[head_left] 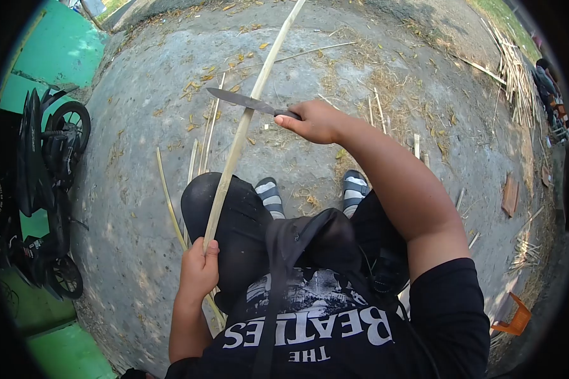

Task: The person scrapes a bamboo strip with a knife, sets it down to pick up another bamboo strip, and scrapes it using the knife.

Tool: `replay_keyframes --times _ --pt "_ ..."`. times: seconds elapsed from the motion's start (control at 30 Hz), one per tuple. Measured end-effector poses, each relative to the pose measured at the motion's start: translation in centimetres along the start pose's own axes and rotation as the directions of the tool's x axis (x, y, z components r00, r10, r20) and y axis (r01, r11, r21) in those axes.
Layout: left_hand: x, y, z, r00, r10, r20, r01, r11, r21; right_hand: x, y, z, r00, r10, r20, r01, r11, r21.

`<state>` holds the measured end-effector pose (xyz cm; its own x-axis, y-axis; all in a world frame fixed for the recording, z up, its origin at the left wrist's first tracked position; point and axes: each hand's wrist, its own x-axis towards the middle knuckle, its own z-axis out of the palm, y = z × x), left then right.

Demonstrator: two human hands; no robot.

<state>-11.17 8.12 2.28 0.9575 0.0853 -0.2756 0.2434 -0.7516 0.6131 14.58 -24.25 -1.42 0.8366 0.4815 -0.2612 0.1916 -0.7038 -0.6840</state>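
Note:
A long pale strip, like split bamboo or wood, (232, 158) slants from my lap up past the top of the view. My left hand (200, 266) is closed round its lower end, beside my left knee. In my right hand (314, 122) is the dark handle of a knife (239, 99). The blade points left and lies across the strip at about mid-length, touching or very near it. Under the blade, the exact contact is hidden.
Thin strips (212, 126) lie on the concrete ground (133, 189) ahead and beside my left leg. A pile of sticks (516, 82) is at the upper right. Motorcycles (44, 189) stand at the left. An orange plastic object (516, 316) is at the lower right.

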Motion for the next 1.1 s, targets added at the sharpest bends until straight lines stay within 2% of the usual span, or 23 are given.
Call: replay_keyframes --times 0.07,0.13,0.17,0.27,0.4,0.5,0.6,0.63,0.73,0.87,0.9,1.0,1.03,1.1 --pt "0.2 -0.5 0.5 0.999 -0.028 -0.022 0.026 0.997 -0.07 -0.8 -1.7 0.4 0.992 -0.117 0.051 0.12 0.991 -0.054" --pt "0.3 -0.8 0.8 0.999 0.029 -0.045 -0.031 0.998 -0.046 -1.5 -2.9 1.6 0.981 -0.177 0.078 0.186 0.975 -0.124" --pt "0.1 -1.0 0.8 0.997 0.054 -0.056 -0.056 0.998 -0.038 -1.3 -1.9 0.9 0.978 -0.197 0.073 0.203 0.974 -0.097" --pt "0.3 -0.4 -0.1 0.999 0.029 0.031 -0.028 0.999 -0.038 -0.1 -0.3 0.1 0.969 -0.179 0.173 0.209 0.962 -0.174" --pt "0.2 -1.6 0.2 0.999 0.037 0.018 -0.036 0.997 -0.072 -0.8 -2.1 0.5 0.984 -0.143 0.102 0.163 0.961 -0.224" --pt "0.2 -2.0 0.0 0.998 -0.026 0.05 0.034 0.988 -0.15 -1.5 -2.0 1.5 0.953 -0.299 0.056 0.303 0.948 -0.101" --pt "0.5 -2.6 0.0 0.984 -0.138 0.115 0.166 0.946 -0.28 -2.4 -3.5 1.9 0.942 -0.329 0.06 0.334 0.935 -0.121" --pt "0.5 -2.6 0.1 0.985 -0.13 0.11 0.156 0.945 -0.288 -2.3 -3.0 2.4 0.9 -0.432 -0.064 0.417 0.894 -0.165" --pt "0.6 -2.2 0.4 0.991 -0.095 0.093 0.117 0.956 -0.267 -1.1 -1.0 2.0 0.89 -0.412 -0.193 0.372 0.904 -0.212" --pt "0.6 -1.7 0.1 0.992 -0.101 0.072 0.112 0.978 -0.175 -2.0 -2.8 1.5 0.952 -0.3 -0.052 0.271 0.912 -0.308" --pt "0.7 -1.6 0.0 0.991 -0.113 0.071 0.124 0.979 -0.164 -2.1 -2.7 2.0 0.92 -0.39 -0.046 0.368 0.897 -0.247" --pt "0.7 -1.9 0.0 0.992 -0.103 0.076 0.113 0.984 -0.14 -2.3 -2.9 2.9 0.897 -0.442 -0.03 0.415 0.862 -0.293" --pt "0.6 -1.9 -0.1 0.993 -0.098 0.071 0.107 0.986 -0.131 -2.2 -3.0 1.8 0.954 -0.299 -0.011 0.285 0.92 -0.271" --pt "0.4 -1.6 0.1 0.995 -0.082 0.06 0.089 0.988 -0.128 -0.4 0.3 -0.5 0.972 -0.137 -0.189 0.118 0.987 -0.108"
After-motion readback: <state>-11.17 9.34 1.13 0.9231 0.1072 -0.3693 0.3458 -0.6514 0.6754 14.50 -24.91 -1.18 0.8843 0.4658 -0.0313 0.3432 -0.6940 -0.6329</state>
